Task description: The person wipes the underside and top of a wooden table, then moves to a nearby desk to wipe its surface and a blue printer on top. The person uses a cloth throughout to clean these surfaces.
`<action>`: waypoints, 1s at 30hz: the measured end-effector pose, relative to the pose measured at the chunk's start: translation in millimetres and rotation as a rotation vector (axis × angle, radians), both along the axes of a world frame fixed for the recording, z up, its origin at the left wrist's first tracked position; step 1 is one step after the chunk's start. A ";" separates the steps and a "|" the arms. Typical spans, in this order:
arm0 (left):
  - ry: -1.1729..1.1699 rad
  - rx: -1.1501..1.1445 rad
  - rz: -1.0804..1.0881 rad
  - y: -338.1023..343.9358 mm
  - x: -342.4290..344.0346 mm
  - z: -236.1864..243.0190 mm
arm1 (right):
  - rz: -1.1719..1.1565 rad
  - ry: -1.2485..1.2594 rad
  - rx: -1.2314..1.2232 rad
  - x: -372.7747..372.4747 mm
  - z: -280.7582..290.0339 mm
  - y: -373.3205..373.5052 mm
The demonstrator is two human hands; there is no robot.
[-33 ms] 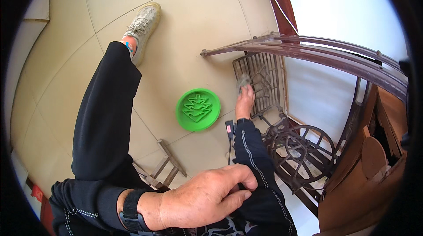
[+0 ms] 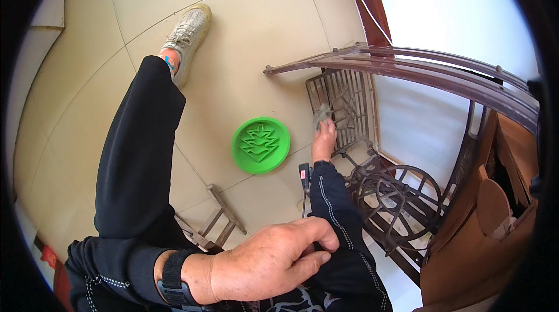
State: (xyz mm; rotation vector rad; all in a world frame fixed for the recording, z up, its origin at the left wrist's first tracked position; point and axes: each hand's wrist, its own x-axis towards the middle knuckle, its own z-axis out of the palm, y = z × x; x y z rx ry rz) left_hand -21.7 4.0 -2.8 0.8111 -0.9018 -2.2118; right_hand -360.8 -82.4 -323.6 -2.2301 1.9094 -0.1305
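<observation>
My right hand (image 2: 324,141) reaches down to the slatted iron treadle (image 2: 351,102) of an old sewing machine stand. Its fingers are closed on a crumpled grey rag (image 2: 321,115), which lies against the treadle's left side. My left hand (image 2: 271,262) is held close to me, in front of my right sleeve. Its fingers are curled in and the thumb lies near the forefinger; nothing shows in it. On the tiles left of my right hand sits a round green basin (image 2: 261,166) with a raised tree-like pattern inside.
A spoked iron wheel (image 2: 402,207) stands near my right forearm. Brown metal bars (image 2: 431,67) cross above the treadle. Torn cardboard (image 2: 471,242) is at the right. A small wooden stool (image 2: 224,216) stands below the basin. A black plug-like device on a cable (image 2: 304,176) is beside my wrist.
My right hand and the rag have shifted very slightly on the treadle. My left hand keeps its place.
</observation>
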 end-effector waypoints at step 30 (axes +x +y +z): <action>0.041 -0.020 0.014 3.2 -8.0 0.4 | 0.358 0.212 -0.139 45.3 31.1 -59.5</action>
